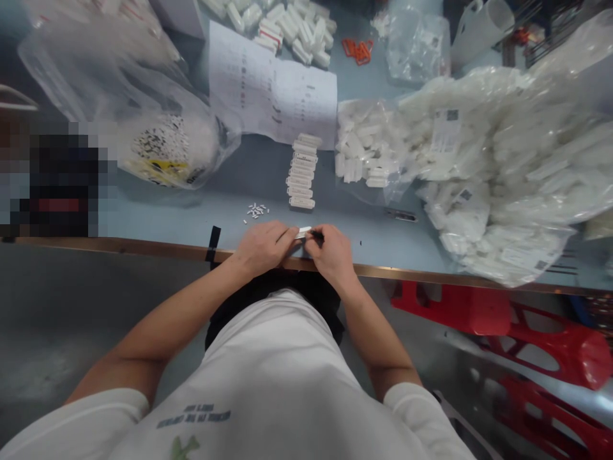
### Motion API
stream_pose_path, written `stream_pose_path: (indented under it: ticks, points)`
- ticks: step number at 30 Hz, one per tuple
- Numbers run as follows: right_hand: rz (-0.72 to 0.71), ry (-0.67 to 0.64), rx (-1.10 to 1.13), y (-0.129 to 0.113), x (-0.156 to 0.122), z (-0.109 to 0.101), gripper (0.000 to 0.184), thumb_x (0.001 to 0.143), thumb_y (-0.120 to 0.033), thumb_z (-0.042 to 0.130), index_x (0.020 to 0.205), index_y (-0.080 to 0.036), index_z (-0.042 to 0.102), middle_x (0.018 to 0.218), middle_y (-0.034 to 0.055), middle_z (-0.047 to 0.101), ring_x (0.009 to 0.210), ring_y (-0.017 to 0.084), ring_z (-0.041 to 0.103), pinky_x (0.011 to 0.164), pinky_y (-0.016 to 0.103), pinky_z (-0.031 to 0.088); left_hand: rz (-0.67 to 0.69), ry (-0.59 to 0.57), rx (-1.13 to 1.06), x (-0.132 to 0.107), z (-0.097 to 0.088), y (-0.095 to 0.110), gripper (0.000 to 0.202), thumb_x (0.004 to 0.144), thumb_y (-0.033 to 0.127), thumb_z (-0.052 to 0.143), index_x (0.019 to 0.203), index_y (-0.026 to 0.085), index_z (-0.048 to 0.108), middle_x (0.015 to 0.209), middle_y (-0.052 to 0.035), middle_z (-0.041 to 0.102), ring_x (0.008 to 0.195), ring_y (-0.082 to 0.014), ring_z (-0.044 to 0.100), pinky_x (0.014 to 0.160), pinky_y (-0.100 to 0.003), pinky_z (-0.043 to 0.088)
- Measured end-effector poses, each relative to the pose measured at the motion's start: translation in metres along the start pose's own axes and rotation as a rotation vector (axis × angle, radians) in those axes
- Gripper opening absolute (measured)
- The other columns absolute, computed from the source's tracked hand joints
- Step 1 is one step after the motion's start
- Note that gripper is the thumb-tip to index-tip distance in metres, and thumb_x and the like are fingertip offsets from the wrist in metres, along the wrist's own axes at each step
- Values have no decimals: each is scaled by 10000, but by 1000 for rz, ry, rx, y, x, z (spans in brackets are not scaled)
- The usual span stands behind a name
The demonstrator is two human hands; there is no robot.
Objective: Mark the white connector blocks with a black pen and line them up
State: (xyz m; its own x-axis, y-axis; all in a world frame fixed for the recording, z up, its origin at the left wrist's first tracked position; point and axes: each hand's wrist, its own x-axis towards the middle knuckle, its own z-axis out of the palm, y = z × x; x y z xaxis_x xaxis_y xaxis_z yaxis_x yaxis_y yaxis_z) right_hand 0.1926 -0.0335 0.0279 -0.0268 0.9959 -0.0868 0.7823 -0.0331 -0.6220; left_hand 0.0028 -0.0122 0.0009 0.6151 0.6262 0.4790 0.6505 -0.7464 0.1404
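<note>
My left hand (268, 246) and my right hand (332, 251) meet near the table's front edge, both closed on a small white plastic piece (303, 232). The left fingers pinch its left end, the right fingers its right end; their tips partly cover it. Just beyond, a column of several white plastic pieces (301, 172) lies side by side on the table. A scatter of tiny white parts (257, 210) rests beyond my left hand.
Printed sheets (272, 83) lie behind the column. Bags of white parts (460, 140) crowd the right side, and another clear bag (167, 140) sits at left. A small metal-looking tool (402, 216) lies at right. Orange clips (357, 50) are at the back. Red stools (460, 306) stand below the table.
</note>
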Motion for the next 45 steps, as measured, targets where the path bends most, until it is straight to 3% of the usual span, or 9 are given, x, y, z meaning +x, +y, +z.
stream_pose_path:
  ticks: [6, 13, 18, 21, 28, 37, 40, 45]
  points:
    - [-95, 46, -53, 3, -4, 8, 154, 860, -258, 502, 926, -200, 629, 884, 84, 668, 868, 236, 603, 803, 389, 486, 13, 3, 45, 0, -1, 0, 247, 990, 343, 475, 988, 157, 639, 712, -37, 602, 662, -167, 550, 579, -304, 340]
    - [-397, 130, -296, 5, -11, 11, 193, 906, -181, 481, 1004, -176, 647, 933, 109, 648, 892, 238, 559, 815, 384, 473, -42, -65, -23, -2, 2, -1, 291, 1000, 333, 419, 987, 161, 652, 729, -57, 605, 678, -176, 563, 581, -306, 357]
    - [-584, 77, -404, 13, -15, 12, 306, 914, -178, 486, 1174, -143, 642, 993, 130, 657, 879, 243, 535, 767, 398, 443, -142, -101, -72, -1, 4, -2, 324, 995, 365, 421, 940, 163, 668, 743, -72, 615, 696, -185, 572, 581, -302, 365]
    - [-618, 71, -404, 18, -15, 11, 350, 906, -174, 489, 1222, -132, 633, 991, 126, 655, 885, 243, 521, 763, 391, 433, -166, -123, -71, 0, 3, -1, 340, 996, 377, 417, 921, 162, 670, 753, -77, 624, 695, -190, 576, 580, -304, 367]
    - [-543, 36, -399, 21, -12, 0, 401, 931, -223, 466, 1304, -168, 605, 946, 118, 624, 853, 234, 494, 760, 392, 406, -164, -103, -61, 1, 5, -2, 356, 990, 421, 436, 922, 161, 670, 767, -78, 638, 694, -190, 587, 589, -301, 377]
    - [-476, -86, -332, 15, -5, -5, 341, 910, -261, 524, 1217, -218, 667, 906, 98, 657, 873, 238, 508, 763, 386, 395, -147, -83, -69, 0, 5, -2, 313, 981, 384, 459, 935, 154, 667, 759, -78, 637, 688, -189, 578, 591, -293, 370]
    - [-380, -3, -69, 16, -1, -13, 276, 919, -281, 512, 1116, -234, 699, 881, 64, 665, 843, 203, 558, 776, 360, 442, -126, -91, -28, 2, 4, -2, 319, 976, 396, 469, 922, 150, 664, 742, -74, 633, 682, -192, 584, 594, -298, 380]
    - [53, 381, 647, 27, 36, -26, 323, 955, -478, 467, 1018, -223, 655, 742, -17, 615, 632, 109, 553, 623, 268, 462, -136, -59, -33, 4, 2, -3, 326, 943, 427, 530, 1036, 140, 653, 853, -100, 675, 749, -209, 626, 619, -306, 432]
